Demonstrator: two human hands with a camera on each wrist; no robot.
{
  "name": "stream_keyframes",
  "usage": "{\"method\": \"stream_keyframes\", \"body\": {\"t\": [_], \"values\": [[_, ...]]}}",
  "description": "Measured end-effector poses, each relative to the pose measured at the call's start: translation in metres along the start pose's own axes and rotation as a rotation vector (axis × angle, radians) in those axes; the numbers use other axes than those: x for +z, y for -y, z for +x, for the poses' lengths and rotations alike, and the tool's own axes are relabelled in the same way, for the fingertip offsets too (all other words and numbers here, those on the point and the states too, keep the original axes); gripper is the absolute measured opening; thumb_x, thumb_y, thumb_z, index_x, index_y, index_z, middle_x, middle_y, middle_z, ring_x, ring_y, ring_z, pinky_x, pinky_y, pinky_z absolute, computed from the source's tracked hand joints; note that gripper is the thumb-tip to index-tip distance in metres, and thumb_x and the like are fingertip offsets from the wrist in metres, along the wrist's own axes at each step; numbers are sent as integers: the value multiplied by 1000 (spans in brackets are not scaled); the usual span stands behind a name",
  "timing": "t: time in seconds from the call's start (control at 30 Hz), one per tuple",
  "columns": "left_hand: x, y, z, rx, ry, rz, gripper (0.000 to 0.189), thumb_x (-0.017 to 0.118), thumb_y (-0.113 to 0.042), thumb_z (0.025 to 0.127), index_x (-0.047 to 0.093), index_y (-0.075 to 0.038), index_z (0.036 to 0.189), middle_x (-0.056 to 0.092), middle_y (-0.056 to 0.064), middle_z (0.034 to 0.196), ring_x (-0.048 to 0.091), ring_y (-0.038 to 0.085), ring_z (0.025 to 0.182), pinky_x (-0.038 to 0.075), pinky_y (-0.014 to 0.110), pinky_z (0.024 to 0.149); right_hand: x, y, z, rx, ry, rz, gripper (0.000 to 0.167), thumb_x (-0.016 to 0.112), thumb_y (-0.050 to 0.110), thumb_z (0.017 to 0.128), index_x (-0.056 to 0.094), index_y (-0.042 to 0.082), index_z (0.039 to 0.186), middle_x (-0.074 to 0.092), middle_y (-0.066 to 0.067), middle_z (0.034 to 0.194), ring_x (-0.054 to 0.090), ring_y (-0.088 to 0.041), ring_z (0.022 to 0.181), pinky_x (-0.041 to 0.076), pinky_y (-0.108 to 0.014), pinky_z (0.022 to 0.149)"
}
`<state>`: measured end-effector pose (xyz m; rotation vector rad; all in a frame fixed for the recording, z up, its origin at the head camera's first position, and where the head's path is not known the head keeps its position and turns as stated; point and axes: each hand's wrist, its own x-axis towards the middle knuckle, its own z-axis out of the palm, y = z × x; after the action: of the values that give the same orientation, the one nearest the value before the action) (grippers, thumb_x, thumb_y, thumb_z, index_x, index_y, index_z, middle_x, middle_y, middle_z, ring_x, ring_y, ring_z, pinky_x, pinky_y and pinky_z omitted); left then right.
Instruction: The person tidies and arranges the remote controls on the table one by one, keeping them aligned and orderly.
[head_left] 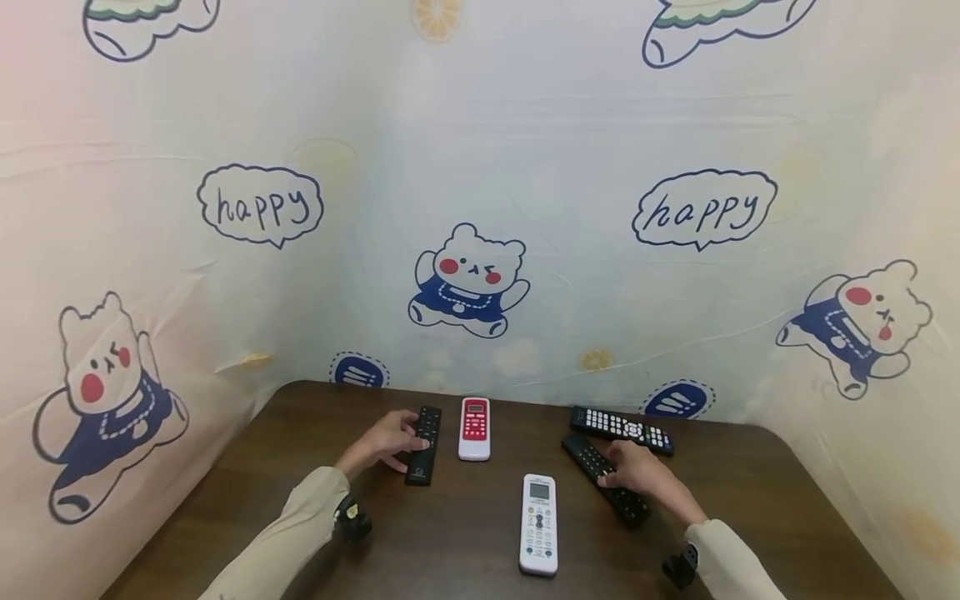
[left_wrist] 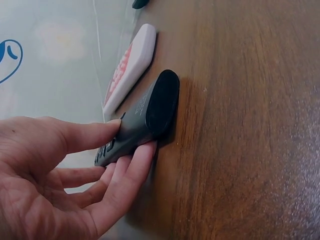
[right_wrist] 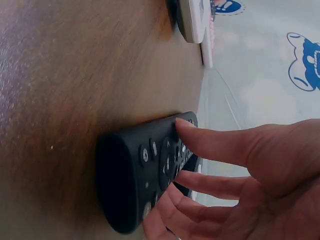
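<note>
My left hand (head_left: 386, 440) grips a slim black remote control (head_left: 422, 465) at the back left of the table. In the left wrist view the thumb lies on the button face of this remote (left_wrist: 135, 120), with fingers against its side and underneath. At the right, my right hand (head_left: 643, 473) holds another black remote control (head_left: 626, 505), which lies slantwise. Seen from the right wrist, the thumb presses one long edge of that remote (right_wrist: 120, 175) and the fingers curl along the opposite edge.
A white remote with a red face (head_left: 474, 446) lies right of the left hand. A longer white remote (head_left: 538, 533) sits nearer the front, between the hands. Behind the right hand is a black remote with pale buttons (head_left: 611, 423). A printed cloth (head_left: 570, 317) rises behind the brown table (head_left: 450, 533).
</note>
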<state>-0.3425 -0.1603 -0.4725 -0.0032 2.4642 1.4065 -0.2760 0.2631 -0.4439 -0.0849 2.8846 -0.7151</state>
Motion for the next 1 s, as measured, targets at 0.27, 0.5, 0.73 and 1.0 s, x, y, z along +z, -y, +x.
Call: {"method": "stream_keyframes", "body": {"t": [0.27,0.5,0.73,1.0], "values": [[2,-3,-3,-12,1,-2,68,74,-5,95,40,8,152,56,30,128,68,36,100,68,40,66,0,-6,-3,114,93,181,33,87,15,86,57,2,92,57,-9,92,59,-23,80,61,-36,63],[2,-4,-3,-1,-6,3,68,75,-5,95,40,9,152,57,30,128,68,35,98,68,41,66,0,-19,3,17,128,149,38,90,26,82,64,5,102,64,-17,104,62,-28,88,62,-43,71],[4,0,0,7,-9,-19,68,75,-4,94,42,9,152,57,30,128,69,36,97,68,41,65,3,-24,3,-160,-20,279,43,87,8,81,68,-4,119,72,-16,102,65,-25,90,58,-38,75],[2,0,-3,11,-9,-20,69,75,-4,94,40,9,153,57,31,129,69,35,98,68,42,66,3,-33,6,-89,-119,557,46,83,9,88,61,-8,124,71,-27,116,67,-23,99,61,-28,72]]}}
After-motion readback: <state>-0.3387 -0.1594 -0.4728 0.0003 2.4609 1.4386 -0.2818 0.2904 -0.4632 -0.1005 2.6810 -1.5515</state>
